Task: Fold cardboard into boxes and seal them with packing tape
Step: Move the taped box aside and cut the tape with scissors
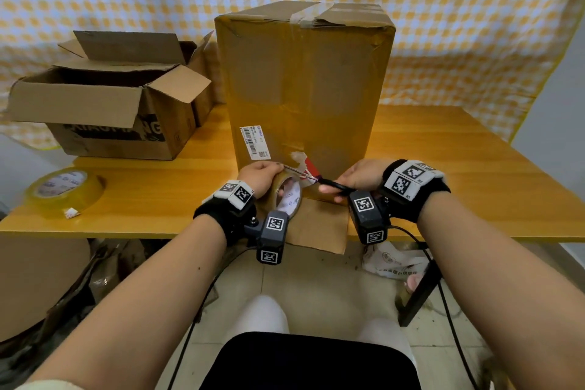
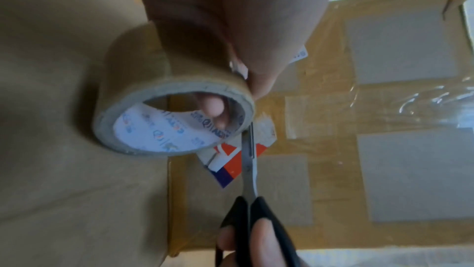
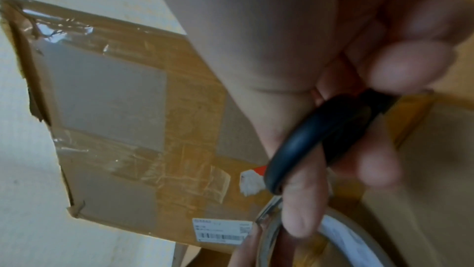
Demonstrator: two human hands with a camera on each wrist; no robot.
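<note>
Gripping cardboard-cored tape roll (image 1: 286, 196) in left hand (image 1: 259, 176); squeezing black-handled steel scissors (image 1: 329, 182) in right hand (image 1: 361, 176), before tall taped box (image 1: 304, 79).
</note>
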